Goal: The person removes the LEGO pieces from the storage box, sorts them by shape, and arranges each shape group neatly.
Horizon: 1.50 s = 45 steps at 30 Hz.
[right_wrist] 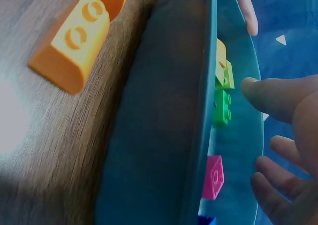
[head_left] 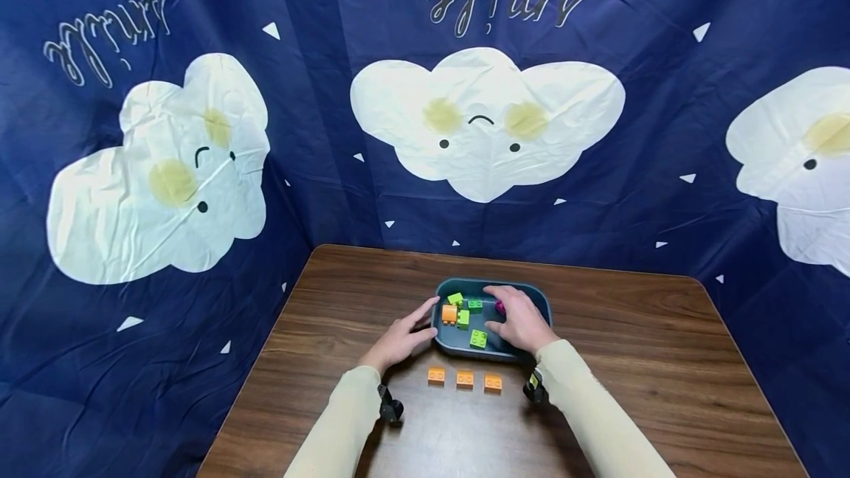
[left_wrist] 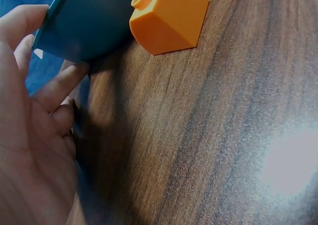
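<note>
The left hand (head_left: 399, 340) is resting with relaxed, straight fingers against the left wall of the teal tray (head_left: 539, 298) on the wooden table (head_left: 664, 360). The right hand (head_left: 520, 318), fingers spread and loose, is hovering inside the tray, partly hiding a pink brick (right_wrist: 213, 177); whether it is touching the brick is unclear. Three orange bricks (head_left: 465, 379) are lying just before the tray.

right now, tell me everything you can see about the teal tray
The tray is a dark teal, shallow dish with rounded corners and a raised rim, plastic by its look. It sits flat on the wooden table, behind a row of three orange bricks. Green, orange and pink bricks lie inside. The left hand touches its left edge; the right hand reaches over its right part.
</note>
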Tool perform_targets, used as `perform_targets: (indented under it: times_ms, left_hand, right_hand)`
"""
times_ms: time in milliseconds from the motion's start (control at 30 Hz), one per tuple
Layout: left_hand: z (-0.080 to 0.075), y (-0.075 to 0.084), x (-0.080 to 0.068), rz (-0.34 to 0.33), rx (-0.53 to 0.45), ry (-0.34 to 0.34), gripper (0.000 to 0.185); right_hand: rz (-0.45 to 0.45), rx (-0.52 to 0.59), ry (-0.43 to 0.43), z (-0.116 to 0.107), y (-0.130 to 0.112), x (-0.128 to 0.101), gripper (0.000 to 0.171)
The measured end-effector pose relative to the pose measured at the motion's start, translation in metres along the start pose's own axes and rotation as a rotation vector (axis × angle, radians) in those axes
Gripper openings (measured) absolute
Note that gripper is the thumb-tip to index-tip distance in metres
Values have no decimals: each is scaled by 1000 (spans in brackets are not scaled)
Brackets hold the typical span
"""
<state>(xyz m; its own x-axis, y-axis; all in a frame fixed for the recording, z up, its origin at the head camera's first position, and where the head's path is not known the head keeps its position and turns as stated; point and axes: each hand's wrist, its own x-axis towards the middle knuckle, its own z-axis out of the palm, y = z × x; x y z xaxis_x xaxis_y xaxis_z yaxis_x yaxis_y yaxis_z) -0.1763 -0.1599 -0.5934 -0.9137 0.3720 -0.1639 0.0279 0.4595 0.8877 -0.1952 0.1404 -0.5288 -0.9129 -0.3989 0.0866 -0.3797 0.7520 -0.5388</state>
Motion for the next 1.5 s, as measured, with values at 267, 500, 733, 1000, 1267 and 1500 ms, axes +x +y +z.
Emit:
perform_targets:
  times_ms: [267, 500, 733, 1000, 1267, 1500]
  left_hand:
    - [-1, 0, 0, -5, -13, -3, 64]
    - [-1, 0, -1, -15, -14, -9, 64]
    - [-3, 0, 1, -12, -9, -12, 64]
    - [-3, -1, 1, -10, -1, -25, 64]
    - [-3, -1, 1, -4, 5, -21, 64]
    - [-3, -1, 0, 9, 0, -13, 64]
  right_hand:
    - [-11, 7, -79, 7, -14, 14, 66]
    - [-60, -52, -144, 15, -23, 24, 63]
    - [-118, -84, -175, 22, -30, 32, 55]
    - [-173, -103, -172, 31, -33, 38, 50]
    - [-206, -183, -183, 44, -34, 43, 47]
    - [-209, -224, -181, 49, -38, 44, 49]
